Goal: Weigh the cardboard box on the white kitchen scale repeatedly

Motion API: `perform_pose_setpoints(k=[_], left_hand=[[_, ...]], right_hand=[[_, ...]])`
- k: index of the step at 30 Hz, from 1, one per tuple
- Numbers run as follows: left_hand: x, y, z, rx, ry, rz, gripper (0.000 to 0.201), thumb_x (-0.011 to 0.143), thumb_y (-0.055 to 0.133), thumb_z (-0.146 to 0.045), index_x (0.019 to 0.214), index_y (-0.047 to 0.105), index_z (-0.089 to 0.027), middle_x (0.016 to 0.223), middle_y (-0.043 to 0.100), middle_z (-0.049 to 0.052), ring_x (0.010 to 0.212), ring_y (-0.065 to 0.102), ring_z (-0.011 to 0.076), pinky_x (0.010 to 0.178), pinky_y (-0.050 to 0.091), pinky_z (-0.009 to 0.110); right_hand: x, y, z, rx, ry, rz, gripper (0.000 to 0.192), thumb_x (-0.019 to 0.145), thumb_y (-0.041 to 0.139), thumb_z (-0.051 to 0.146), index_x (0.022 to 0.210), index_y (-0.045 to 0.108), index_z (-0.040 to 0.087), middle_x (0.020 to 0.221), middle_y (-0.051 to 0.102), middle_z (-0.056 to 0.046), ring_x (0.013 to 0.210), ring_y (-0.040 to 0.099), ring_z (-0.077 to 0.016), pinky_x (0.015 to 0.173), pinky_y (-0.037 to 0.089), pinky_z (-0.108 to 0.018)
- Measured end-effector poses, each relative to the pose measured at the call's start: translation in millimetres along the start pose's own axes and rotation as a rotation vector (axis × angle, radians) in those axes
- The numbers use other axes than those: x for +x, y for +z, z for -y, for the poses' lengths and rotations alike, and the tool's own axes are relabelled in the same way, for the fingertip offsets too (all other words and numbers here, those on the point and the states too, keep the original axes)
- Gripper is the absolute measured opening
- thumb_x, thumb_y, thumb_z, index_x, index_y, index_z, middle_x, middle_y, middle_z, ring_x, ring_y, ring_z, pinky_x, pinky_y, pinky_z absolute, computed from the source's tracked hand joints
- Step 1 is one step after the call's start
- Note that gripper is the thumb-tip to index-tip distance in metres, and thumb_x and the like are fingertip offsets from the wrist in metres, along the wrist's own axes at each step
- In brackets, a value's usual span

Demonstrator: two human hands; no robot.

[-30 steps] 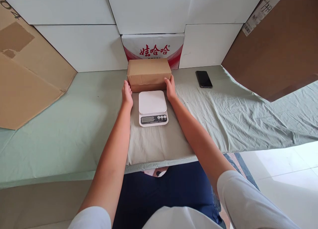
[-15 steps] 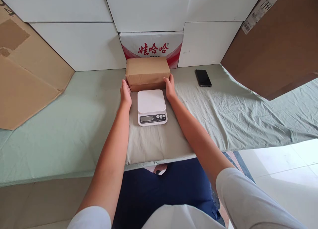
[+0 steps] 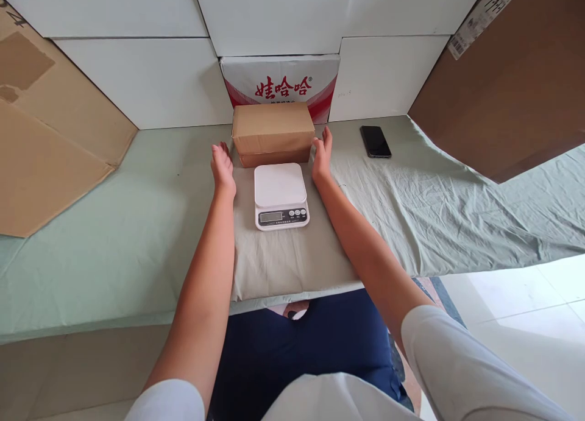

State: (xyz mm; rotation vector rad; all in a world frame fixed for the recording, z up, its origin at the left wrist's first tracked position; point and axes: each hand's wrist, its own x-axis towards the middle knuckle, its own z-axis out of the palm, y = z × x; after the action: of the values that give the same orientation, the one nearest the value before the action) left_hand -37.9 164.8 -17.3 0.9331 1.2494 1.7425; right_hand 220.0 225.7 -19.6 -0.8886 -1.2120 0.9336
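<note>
A brown cardboard box (image 3: 273, 128) stands on the cloth-covered table, just behind a white digital kitchen scale (image 3: 280, 186). The scale's plate is bare, and its small display faces me. To the left of the box is my left hand (image 3: 222, 167), fingers stretched out, with a gap between it and the cardboard. My right hand (image 3: 322, 154) is at the box's right end, its fingers extended and holding nothing. Its thumb lies close to the box corner; whether it touches I cannot tell.
A black smartphone (image 3: 375, 142) lies right of my right hand. Behind the box stands a white and red carton (image 3: 280, 80) against white panels (image 3: 137, 83). Large cardboard sheets flank the table, one at left (image 3: 64, 141) and another at right (image 3: 512, 98). Green cloth (image 3: 119, 244) covers the table.
Both hands have let go of the cardboard box and moved outward, the left one to the left and the right one to the right. The box and scale stay in place.
</note>
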Motion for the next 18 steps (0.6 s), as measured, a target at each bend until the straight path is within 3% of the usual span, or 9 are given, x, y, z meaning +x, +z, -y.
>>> perform_pose_setpoints(k=[3,5,11,18], left_hand=[[1,-2.2,-3,-0.009,-0.055,0.024,0.081,0.097,0.020,-0.073,0.156,0.044,-0.023,0.172,0.031,0.010,0.161,0.028,0.0193,0.132,0.021,0.036],[1,-0.3,-3,-0.014,-0.080,0.041,0.077,0.099,0.018,-0.070,0.156,0.044,-0.023,0.172,0.033,0.009,0.160,0.029,0.0183,0.132,0.022,0.036],[1,3.5,-3,-0.010,-0.083,0.062,0.073,0.100,0.021,-0.067,0.153,0.047,-0.025,0.169,0.038,0.010,0.159,0.033,0.0187,0.131,0.023,0.039],[0,6.1,1,-0.019,-0.029,0.105,0.079,0.089,0.038,-0.081,0.142,0.060,-0.026,0.164,0.046,0.011,0.155,0.040,0.0245,0.129,0.028,0.041]], right_hand=[[-2,0,1,0.009,0.043,-0.091,0.085,0.082,0.045,0.078,0.148,0.034,0.026,0.166,0.033,-0.011,0.165,0.017,-0.0297,0.133,0.026,-0.054],[-4,3,2,0.030,0.078,-0.083,0.084,0.080,0.048,0.075,0.147,0.035,0.026,0.168,0.031,-0.010,0.164,0.020,-0.0276,0.132,0.027,-0.052],[-8,8,4,0.033,0.066,0.005,0.069,0.081,0.051,0.064,0.136,0.044,0.023,0.157,0.048,-0.010,0.151,0.041,-0.0254,0.131,0.029,-0.048],[-14,10,16,0.005,0.028,0.103,0.055,0.084,0.048,0.064,0.122,0.058,0.025,0.139,0.064,-0.006,0.133,0.055,-0.0272,0.124,0.040,-0.048]])
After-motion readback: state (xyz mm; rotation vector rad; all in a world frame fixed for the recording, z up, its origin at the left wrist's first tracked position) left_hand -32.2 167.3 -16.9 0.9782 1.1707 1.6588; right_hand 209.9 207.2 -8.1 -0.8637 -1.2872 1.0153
